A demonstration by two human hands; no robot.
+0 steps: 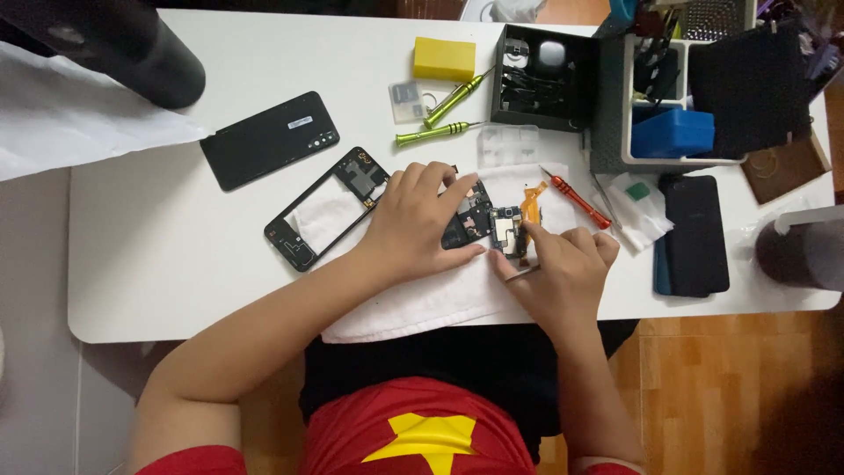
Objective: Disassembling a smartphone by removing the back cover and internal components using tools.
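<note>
From the head camera we look straight down on a white desk (158, 264). Near the middle of its front edge lies a white towel (422, 303), and on it rests a small circuit board (507, 230) with an orange flex cable (531, 199) curling off its far side. Our left hand (413, 224) lies flat on a dark phone part (466, 220) just left of the board, fingers (440, 180) spread apart and pressing down. Our right hand (563, 268) sits just right of the board, fingers curled together and pinched on a thin metal tool (520, 272) whose tip meets the board's near edge.

Left of the towel lies a black phone frame (323, 209), and further toward the left far corner a black back cover (269, 140). Just beyond our right hand lies a red-handled screwdriver (576, 200). Two green screwdrivers (444, 113) lie near the middle of the far edge, beside a yellow block (444, 58) and an open black box (541, 79). Toward the right edge lies a dark phone (694, 233), with a tool organiser (677, 97) behind it.
</note>
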